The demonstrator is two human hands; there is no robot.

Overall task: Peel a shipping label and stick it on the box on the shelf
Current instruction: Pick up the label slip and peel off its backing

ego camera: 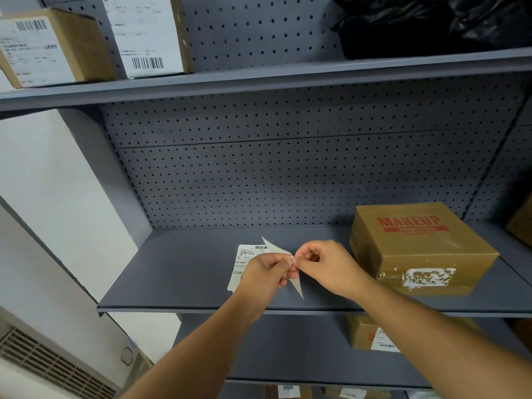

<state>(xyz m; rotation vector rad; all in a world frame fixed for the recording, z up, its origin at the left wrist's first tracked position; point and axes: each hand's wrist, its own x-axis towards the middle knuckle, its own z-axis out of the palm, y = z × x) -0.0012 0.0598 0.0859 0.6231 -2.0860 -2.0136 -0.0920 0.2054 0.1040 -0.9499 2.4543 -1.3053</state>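
Observation:
A white shipping label (243, 259) with a barcode is held above the grey middle shelf (178, 283). My left hand (266, 276) pinches the label. Just to its right, my right hand (325, 264) pinches a corner of the pale backing paper (296, 286), which folds away from the label in pointed flaps. The two hands' fingertips touch. A brown cardboard box (423, 249) printed "MAKEUP" in red stands on the same shelf to the right of my hands, with torn white label remains on its front face.
Two labelled cardboard boxes (54, 44) (149, 36) and a black plastic bag (431, 24) sit on the upper shelf. Another labelled box (371, 335) is on the lower shelf. A pegboard back panel (288, 174) closes the shelf. A white wall and a vent (51, 367) lie left.

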